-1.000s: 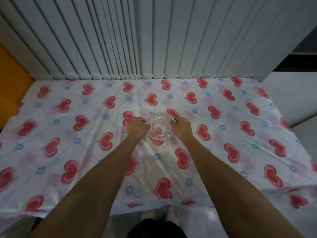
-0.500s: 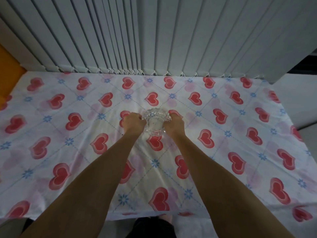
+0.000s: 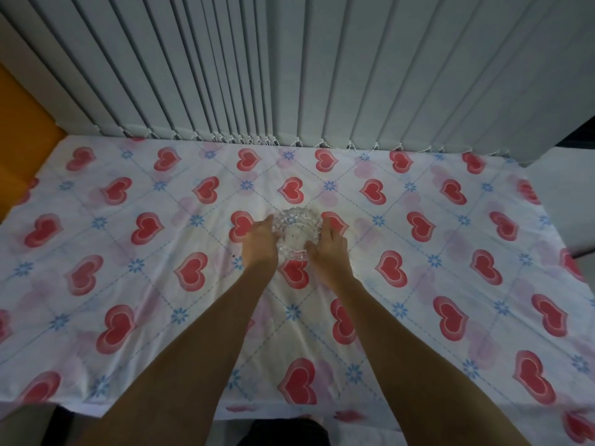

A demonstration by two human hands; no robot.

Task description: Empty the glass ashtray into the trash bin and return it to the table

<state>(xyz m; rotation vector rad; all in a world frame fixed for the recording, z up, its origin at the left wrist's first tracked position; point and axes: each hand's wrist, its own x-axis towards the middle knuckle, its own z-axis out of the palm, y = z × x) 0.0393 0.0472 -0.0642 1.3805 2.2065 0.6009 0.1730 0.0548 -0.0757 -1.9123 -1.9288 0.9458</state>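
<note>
The clear cut-glass ashtray (image 3: 297,228) rests on the table, on the heart-print cloth (image 3: 145,268) near its middle. A few dark specks show inside it. My left hand (image 3: 261,241) lies against its left side and my right hand (image 3: 329,247) against its right side. The fingers of both hands are stretched out straight rather than curled round the rim. The right thumb touches the near rim. No trash bin is in view.
Grey vertical blinds (image 3: 289,75) hang along the table's far edge. An orange surface (image 3: 22,130) stands at the left. A grey ledge (image 3: 566,194) runs along the right side. The table's near edge lies just in front of my body.
Both hands were curled tight on the ashtray's rim; now their fingers have straightened and loosened beside it. The ashtray has stayed near the middle of the cloth.
</note>
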